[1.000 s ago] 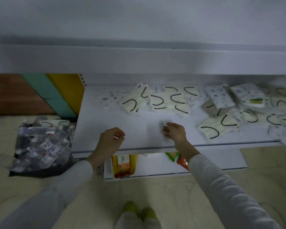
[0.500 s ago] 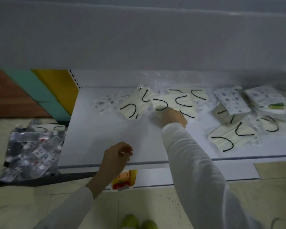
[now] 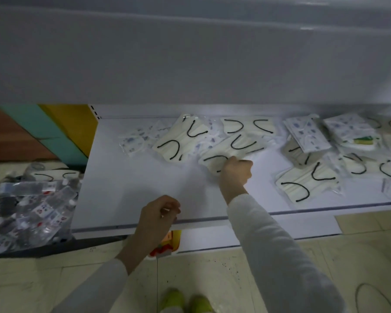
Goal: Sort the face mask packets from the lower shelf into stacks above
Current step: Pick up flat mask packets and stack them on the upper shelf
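The right hand point(image 3: 235, 171) is stretched forward over the white shelf point(image 3: 133, 188) and curled closed on the near corner of a cream mask packet point(image 3: 233, 147) with black ear loops; whether the fingers have a firm pinch or merely press the wrapper is hard to tell, but the grip looks set on that corner; the left hand point(image 3: 157, 219) hangs back at the shelf's front lip, loosely clenched, with something small and pale between thumb and finger that cannot be identified; the gripped packet lies straight ahead of the right hand and beyond it, its long axis running diagonally from the near left up to the far right, overlapping a second cream packet point(image 3: 181, 141) to its left and another cream packet point(image 3: 248, 126) behind; the right hand is plainly the nearer one, the left well apart and lower in the view; more packets, cream point(image 3: 307, 184) and printed blue-on-white point(image 3: 306, 134), are scattered to the right; judging by this, the coming move is a pull toward the body along that diagonal, and the overlapped neighbours may drag with it.
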Demonstrator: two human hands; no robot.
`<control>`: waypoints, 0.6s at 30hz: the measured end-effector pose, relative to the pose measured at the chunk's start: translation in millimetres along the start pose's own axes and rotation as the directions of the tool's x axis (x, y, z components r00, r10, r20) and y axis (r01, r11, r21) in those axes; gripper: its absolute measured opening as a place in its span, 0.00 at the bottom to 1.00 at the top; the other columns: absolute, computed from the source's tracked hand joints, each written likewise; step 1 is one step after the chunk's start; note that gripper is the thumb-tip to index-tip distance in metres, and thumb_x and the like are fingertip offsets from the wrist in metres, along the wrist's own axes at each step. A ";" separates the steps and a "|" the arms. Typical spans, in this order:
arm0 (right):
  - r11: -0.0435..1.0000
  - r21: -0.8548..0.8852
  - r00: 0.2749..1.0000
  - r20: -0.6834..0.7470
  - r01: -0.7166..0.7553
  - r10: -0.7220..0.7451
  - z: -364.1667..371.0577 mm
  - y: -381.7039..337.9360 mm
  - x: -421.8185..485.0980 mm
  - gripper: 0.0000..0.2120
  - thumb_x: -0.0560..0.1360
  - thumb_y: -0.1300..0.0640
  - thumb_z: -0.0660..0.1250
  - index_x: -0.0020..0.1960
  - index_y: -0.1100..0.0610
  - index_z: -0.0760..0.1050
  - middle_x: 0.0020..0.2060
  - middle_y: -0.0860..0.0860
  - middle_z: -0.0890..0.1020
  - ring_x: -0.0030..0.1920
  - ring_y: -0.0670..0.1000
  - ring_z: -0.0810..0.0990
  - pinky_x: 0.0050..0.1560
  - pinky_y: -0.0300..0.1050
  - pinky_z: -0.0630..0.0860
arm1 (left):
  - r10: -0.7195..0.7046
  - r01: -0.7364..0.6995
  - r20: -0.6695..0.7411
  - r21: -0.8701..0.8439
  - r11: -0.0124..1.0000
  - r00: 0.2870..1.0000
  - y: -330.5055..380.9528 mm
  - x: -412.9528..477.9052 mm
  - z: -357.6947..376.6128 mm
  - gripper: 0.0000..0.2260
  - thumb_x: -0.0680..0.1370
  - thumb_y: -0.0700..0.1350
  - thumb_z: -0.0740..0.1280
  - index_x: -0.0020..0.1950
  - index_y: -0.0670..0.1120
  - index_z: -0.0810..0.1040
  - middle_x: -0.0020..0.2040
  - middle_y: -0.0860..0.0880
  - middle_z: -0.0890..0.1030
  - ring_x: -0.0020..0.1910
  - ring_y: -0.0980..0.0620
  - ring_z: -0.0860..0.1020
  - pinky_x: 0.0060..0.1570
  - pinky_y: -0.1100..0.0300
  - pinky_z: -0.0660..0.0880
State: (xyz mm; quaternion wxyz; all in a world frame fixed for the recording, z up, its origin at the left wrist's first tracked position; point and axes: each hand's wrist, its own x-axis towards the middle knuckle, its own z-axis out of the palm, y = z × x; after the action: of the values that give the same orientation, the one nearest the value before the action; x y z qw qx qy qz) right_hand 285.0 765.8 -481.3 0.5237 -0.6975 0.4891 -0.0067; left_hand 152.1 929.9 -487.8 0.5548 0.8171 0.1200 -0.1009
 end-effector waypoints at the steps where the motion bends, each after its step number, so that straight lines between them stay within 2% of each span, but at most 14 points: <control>1: 0.999 0.012 0.999 0.005 0.049 -0.049 -9.1 3.9 -3.9 0.14 0.78 0.59 0.59 0.62 0.64 0.68 0.58 0.62 0.76 0.54 0.61 0.76 0.47 0.46 0.69 | -0.021 0.021 -0.002 -0.046 0.999 1.000 2.0 -0.2 1.2 0.11 0.76 0.31 0.62 0.42 0.46 0.78 0.41 0.48 0.82 0.34 0.58 0.80 0.34 0.68 0.76; 3: 0.990 0.015 0.988 0.052 0.143 -0.144 -28.2 19.1 -8.7 0.12 0.79 0.60 0.58 0.60 0.64 0.70 0.55 0.62 0.77 0.46 0.58 0.75 0.43 0.45 0.68 | -0.075 0.070 -0.029 -0.146 0.987 0.997 6.5 0.7 3.3 0.11 0.78 0.32 0.61 0.43 0.44 0.79 0.41 0.46 0.82 0.35 0.54 0.80 0.36 0.64 0.78; 5: 0.981 0.022 0.973 0.130 0.191 -0.192 -45.3 35.4 -13.3 0.12 0.79 0.61 0.57 0.60 0.63 0.70 0.54 0.60 0.77 0.45 0.56 0.75 0.41 0.44 0.71 | -0.133 0.111 -0.072 -0.256 0.960 0.988 12.0 4.1 5.3 0.09 0.79 0.35 0.61 0.44 0.44 0.79 0.42 0.45 0.82 0.39 0.49 0.80 0.38 0.62 0.79; 7: 0.972 -0.012 0.941 0.254 0.233 -0.223 -60.2 49.6 -18.4 0.12 0.79 0.62 0.56 0.60 0.61 0.71 0.50 0.58 0.77 0.43 0.54 0.75 0.36 0.42 0.72 | -0.205 0.168 -0.065 -0.365 0.916 0.977 20.1 8.4 7.8 0.06 0.80 0.40 0.62 0.48 0.42 0.79 0.45 0.43 0.82 0.45 0.46 0.80 0.45 0.59 0.79; 9: 0.957 -0.019 0.889 0.374 0.291 -0.263 -71.0 59.2 -25.0 0.10 0.79 0.62 0.56 0.57 0.61 0.73 0.44 0.57 0.77 0.37 0.50 0.74 0.32 0.40 0.69 | -0.309 0.281 0.023 -0.485 0.828 0.951 28.7 13.8 11.2 0.08 0.79 0.44 0.64 0.52 0.40 0.78 0.48 0.43 0.82 0.48 0.46 0.80 0.50 0.57 0.77; 12: 0.906 -0.018 0.779 0.519 0.422 -0.353 -79.5 63.4 -39.9 0.08 0.79 0.62 0.57 0.54 0.60 0.73 0.35 0.53 0.77 0.32 0.46 0.73 0.32 0.39 0.70 | -0.401 0.423 0.177 -0.589 0.689 0.899 40.4 16.9 16.2 0.09 0.77 0.47 0.67 0.51 0.42 0.79 0.45 0.44 0.83 0.45 0.45 0.81 0.48 0.52 0.78; 14: 0.856 -0.026 0.690 0.605 0.516 -0.398 -80.2 60.8 -49.6 0.06 0.80 0.62 0.57 0.53 0.60 0.73 0.31 0.50 0.75 0.27 0.40 0.71 0.29 0.34 0.68 | -0.367 0.411 0.209 -0.636 0.653 0.906 43.6 15.6 20.0 0.10 0.76 0.46 0.68 0.54 0.43 0.79 0.47 0.43 0.84 0.48 0.43 0.82 0.50 0.49 0.78; 16: 0.811 -0.015 0.615 0.660 0.585 -0.431 -80.2 59.1 -55.4 0.06 0.80 0.63 0.57 0.53 0.60 0.72 0.29 0.49 0.74 0.25 0.40 0.70 0.27 0.33 0.67 | -0.322 0.351 0.169 -0.648 0.676 0.932 43.0 13.3 24.2 0.11 0.75 0.42 0.68 0.57 0.42 0.79 0.50 0.42 0.84 0.50 0.42 0.82 0.51 0.47 0.78; 18: 0.779 -0.001 0.570 0.683 0.627 -0.457 -82.6 58.2 -55.9 0.05 0.80 0.63 0.57 0.53 0.59 0.71 0.29 0.49 0.75 0.25 0.41 0.71 0.27 0.32 0.68 | -0.305 0.297 0.101 -0.637 0.712 0.947 40.6 11.8 28.8 0.12 0.75 0.38 0.68 0.59 0.41 0.78 0.51 0.41 0.83 0.51 0.41 0.81 0.52 0.45 0.78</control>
State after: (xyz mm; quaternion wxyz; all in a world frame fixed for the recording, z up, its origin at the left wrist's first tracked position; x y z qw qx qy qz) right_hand 173.4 746.0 -458.8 0.5411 -0.8296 0.0333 0.1337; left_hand 174.9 889.7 -466.0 0.7764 0.5468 0.2815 -0.1375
